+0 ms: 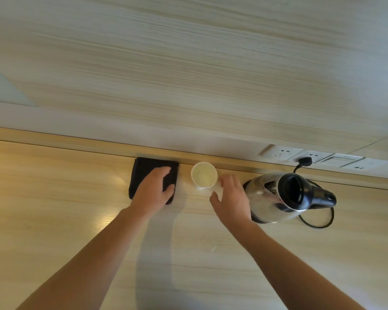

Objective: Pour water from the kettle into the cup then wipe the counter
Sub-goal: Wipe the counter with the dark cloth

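Observation:
A folded black cloth (143, 173) lies on the wooden counter (54, 209) against the back wall. My left hand (155, 189) rests on it, fingers curled over its right edge. To the right of the cloth stands a white paper cup (203, 175), upright. My right hand (232, 199) hovers just right of the cup with its fingers spread, holding nothing, between the cup and the kettle. The steel kettle (269, 198) with a black lid and handle sits on its base at the right, lid shut.
The kettle's black cord (318, 224) loops on the counter behind it and runs up to a plug (305, 162) in the wall socket strip (280, 152). The wall rises directly behind the cloth and cup.

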The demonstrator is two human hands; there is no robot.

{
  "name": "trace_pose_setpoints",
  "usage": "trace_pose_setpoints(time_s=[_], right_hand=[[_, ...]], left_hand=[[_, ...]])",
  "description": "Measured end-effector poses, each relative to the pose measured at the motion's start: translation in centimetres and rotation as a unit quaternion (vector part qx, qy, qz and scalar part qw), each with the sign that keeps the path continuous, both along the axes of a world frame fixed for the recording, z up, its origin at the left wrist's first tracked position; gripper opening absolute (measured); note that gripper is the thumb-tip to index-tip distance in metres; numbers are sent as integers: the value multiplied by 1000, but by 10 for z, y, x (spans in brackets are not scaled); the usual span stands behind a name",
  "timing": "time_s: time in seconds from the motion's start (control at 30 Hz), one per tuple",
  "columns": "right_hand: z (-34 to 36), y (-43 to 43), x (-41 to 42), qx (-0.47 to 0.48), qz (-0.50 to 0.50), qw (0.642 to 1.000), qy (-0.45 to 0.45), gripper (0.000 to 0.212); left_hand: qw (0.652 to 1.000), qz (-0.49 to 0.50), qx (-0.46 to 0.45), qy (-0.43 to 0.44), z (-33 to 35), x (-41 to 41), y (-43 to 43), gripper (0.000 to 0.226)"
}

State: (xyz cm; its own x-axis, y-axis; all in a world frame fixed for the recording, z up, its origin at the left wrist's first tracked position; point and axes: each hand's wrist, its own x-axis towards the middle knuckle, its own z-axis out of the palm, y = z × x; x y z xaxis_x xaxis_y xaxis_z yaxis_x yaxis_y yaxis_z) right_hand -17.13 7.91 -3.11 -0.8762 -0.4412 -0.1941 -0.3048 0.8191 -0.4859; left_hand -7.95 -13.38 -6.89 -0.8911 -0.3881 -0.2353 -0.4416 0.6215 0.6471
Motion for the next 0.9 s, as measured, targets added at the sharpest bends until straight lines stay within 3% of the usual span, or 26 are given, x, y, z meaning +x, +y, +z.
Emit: trace_pose_setpoints(time_s=[0.1,0.2,0.27,0.4,0.53,0.9], right_hand=[[3,-21,36,-59,83,995,13,31],[-12,-68,48,-34,165,985,-39,46],[-26,-104,47,-15,191,980,-52,58],[-60,-157,36,29,204,977,-54,68],[-87,-173,32,93,231,968,-12,68],[-125,-165,41,144,237,956,91,71]], left_hand=[[996,73,-54,11,-7,35,-24,49],[987,102,-122,-6,-24,74,-45,42],[982,78,-170,-39,-40,100,-56,50],[980,41,-163,-109,-69,137,-58,68],[969,-7,-199,-147,-90,153,-50,68],[963,-6,-218,-156,-89,152,-46,68]])
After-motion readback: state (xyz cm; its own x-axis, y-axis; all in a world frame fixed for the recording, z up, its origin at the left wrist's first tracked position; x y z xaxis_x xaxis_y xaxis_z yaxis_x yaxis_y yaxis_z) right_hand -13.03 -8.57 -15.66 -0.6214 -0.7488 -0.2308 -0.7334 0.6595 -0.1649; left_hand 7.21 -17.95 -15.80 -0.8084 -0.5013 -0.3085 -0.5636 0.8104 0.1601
